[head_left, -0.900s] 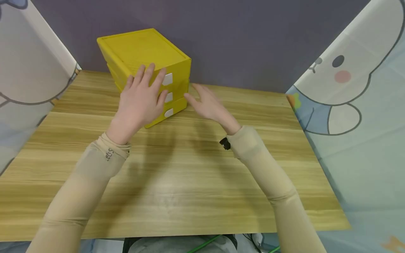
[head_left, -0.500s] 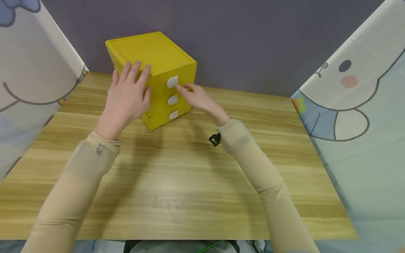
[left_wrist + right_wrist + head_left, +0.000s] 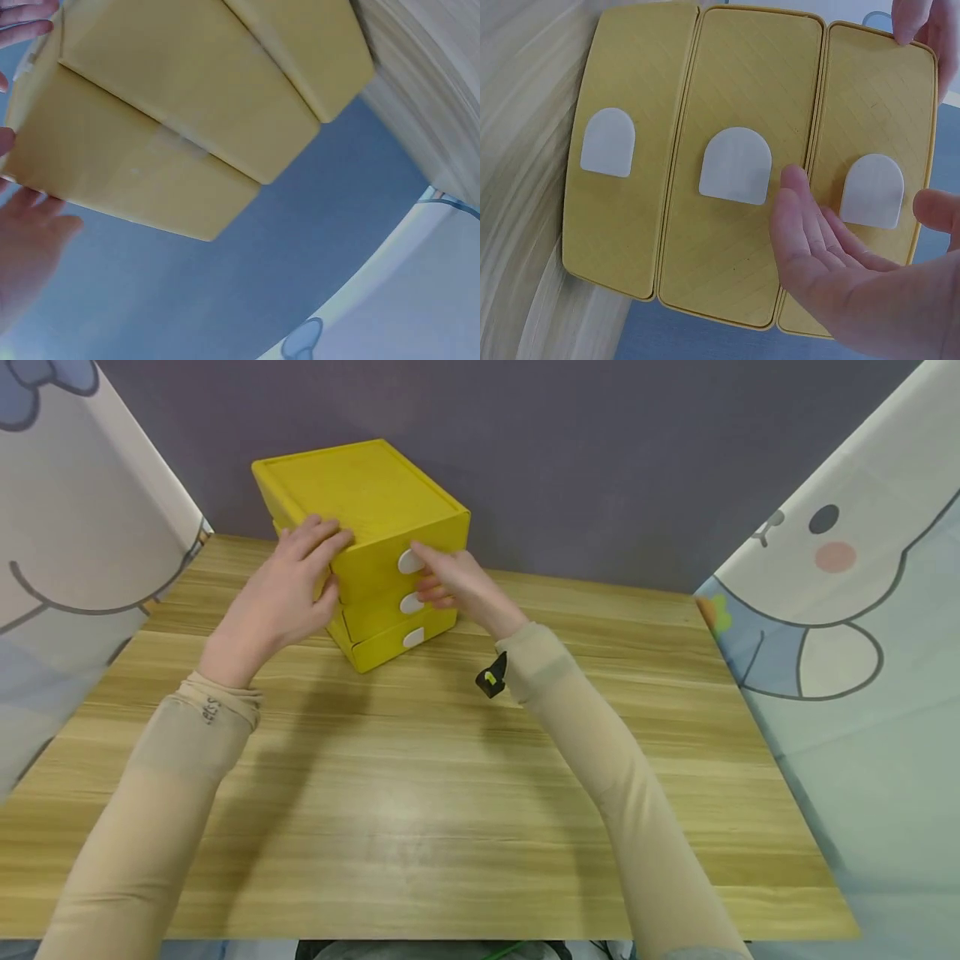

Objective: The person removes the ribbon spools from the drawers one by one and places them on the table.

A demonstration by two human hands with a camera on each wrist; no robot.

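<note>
A yellow three-drawer box (image 3: 360, 493) stands at the back of the wooden table (image 3: 450, 793), each drawer with a white handle. My left hand (image 3: 300, 577) holds its upper left corner, fingers bent over the top edge and thumb on the side; the left wrist view shows the box's side (image 3: 187, 127) against that palm (image 3: 30, 247). My right hand (image 3: 450, 581) is at the top drawer's handle (image 3: 408, 561), index fingertip against it. In the right wrist view the handle (image 3: 872, 191) lies between my right hand's (image 3: 855, 255) loosely bent fingers and thumb, with no pinch.
Cartoon-print cloth panels rise on the left (image 3: 75, 527) and right (image 3: 862, 610) of the table. A dark wall (image 3: 600, 443) stands right behind the box. A small black tag (image 3: 491, 678) hangs at my right wrist.
My left hand slid from the drawer fronts up to the box's top left corner. My right hand moved left from beside the box to the top drawer's handle.
</note>
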